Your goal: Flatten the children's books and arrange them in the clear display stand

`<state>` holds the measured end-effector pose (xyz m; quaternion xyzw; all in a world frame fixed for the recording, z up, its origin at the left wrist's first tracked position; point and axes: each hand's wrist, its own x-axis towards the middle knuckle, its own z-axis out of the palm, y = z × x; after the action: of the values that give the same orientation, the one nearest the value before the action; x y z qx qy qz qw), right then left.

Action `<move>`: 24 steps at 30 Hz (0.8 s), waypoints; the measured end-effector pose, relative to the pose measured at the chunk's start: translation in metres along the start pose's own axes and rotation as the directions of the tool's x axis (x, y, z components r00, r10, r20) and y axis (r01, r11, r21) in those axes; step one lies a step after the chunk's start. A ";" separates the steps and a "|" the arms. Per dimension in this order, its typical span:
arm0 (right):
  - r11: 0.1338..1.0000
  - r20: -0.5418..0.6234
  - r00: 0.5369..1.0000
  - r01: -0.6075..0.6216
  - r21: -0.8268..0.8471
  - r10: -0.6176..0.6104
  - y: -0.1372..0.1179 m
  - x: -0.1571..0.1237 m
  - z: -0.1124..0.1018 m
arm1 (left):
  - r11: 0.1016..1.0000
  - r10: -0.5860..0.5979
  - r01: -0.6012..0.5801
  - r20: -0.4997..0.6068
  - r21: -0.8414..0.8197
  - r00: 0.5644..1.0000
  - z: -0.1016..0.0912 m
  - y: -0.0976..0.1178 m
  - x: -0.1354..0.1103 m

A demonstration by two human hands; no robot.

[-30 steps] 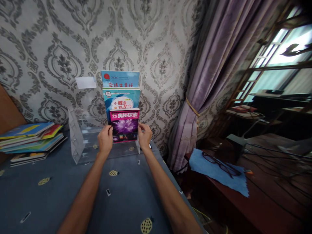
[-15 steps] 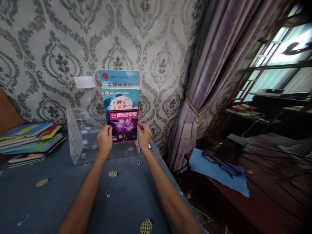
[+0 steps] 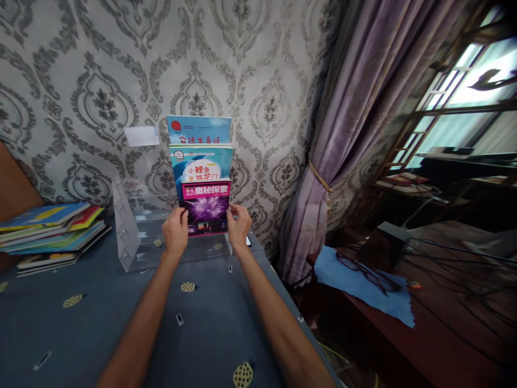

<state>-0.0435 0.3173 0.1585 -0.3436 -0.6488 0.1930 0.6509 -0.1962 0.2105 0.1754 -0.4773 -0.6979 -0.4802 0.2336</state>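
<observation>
A clear acrylic rack (image 3: 129,231) stands on the blue cloth table (image 3: 100,323) against the patterned wall. Its right half holds three booklets in steps: a blue one (image 3: 198,130) at the back, a teal one (image 3: 201,164) in the middle, and a purple and pink magazine (image 3: 205,207) in front. My left hand (image 3: 175,231) grips the magazine's left edge and my right hand (image 3: 238,226) grips its right edge, fingers curled round it. The magazine's lower part sits in the rack's front tier.
A stack of colourful books (image 3: 48,229) lies at the table's left. A purple curtain (image 3: 347,124) hangs to the right. On a dark wooden desk (image 3: 444,302) at the right lie a blue cloth (image 3: 363,285), glasses and cables. A white card (image 3: 141,136) sits on the rack's top left.
Both hands stay on the magazine's edges; the magazine has barely shifted. The view has wobbled slightly.
</observation>
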 end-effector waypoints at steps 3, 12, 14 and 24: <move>1.000 -0.009 1.000 0.007 -0.012 -0.007 0.000 -0.001 0.000 | 1.000 -0.002 0.002 0.000 0.001 1.000 0.000 0.000 -0.001; 0.998 -0.015 1.000 0.007 -0.057 -0.007 0.009 0.000 0.003 | 1.000 0.017 -0.016 -0.015 0.020 1.000 0.001 0.002 -0.002; 0.998 -0.018 1.000 0.014 -0.059 -0.015 0.009 -0.001 0.003 | 0.999 0.031 -0.030 -0.015 0.030 0.999 0.001 0.003 -0.003; 0.999 -0.011 1.000 0.000 -0.035 0.000 0.010 0.000 0.003 | 0.997 0.053 -0.056 0.044 0.054 0.998 0.000 0.000 -0.002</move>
<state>-0.0448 0.3249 0.1516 -0.3560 -0.6486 0.1795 0.6484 -0.1953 0.2095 0.1744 -0.4996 -0.7025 -0.4439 0.2448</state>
